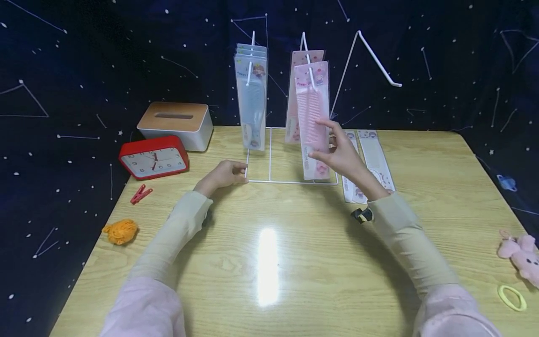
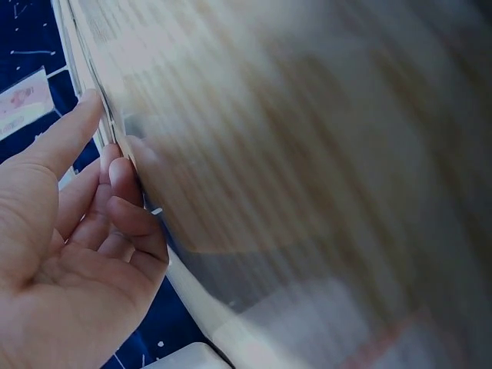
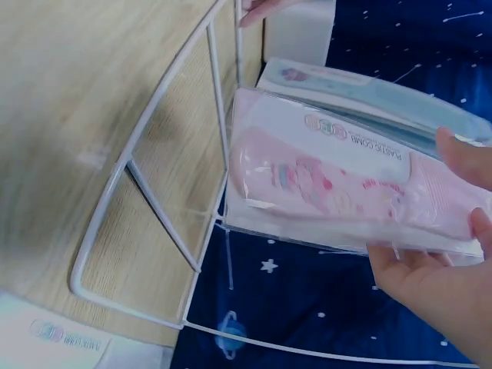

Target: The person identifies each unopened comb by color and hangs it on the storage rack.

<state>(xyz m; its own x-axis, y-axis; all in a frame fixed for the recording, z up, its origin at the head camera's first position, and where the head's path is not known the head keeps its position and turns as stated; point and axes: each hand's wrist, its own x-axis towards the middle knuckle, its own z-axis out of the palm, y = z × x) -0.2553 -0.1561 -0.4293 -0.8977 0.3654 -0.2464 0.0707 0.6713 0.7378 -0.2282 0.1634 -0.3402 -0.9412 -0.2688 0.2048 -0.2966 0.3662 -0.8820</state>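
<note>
A white wire display rack (image 1: 286, 182) stands on the table, and my left hand (image 1: 223, 178) pinches its base wire at the front left corner. My right hand (image 1: 343, 152) grips a packaged pink comb (image 1: 312, 112) by its sides, thumb in front. That pack hangs near the tip of the middle hook (image 1: 310, 70); its lower part fills the right wrist view. Behind it on the same hook hangs another pink comb pack (image 1: 292, 107). Several blue comb packs (image 1: 252, 103) hang from the left hook. The right hook (image 1: 379, 58) carries nothing.
Flat comb packs (image 1: 376, 154) lie right of the rack, partly behind my right forearm. Leftward are a tissue box (image 1: 202, 128), red clock (image 1: 181, 150), red clip (image 1: 141, 194) and orange yarn bundle (image 1: 120, 231). At far right lie a pink plush toy (image 1: 524, 257) and yellow ring (image 1: 512, 298).
</note>
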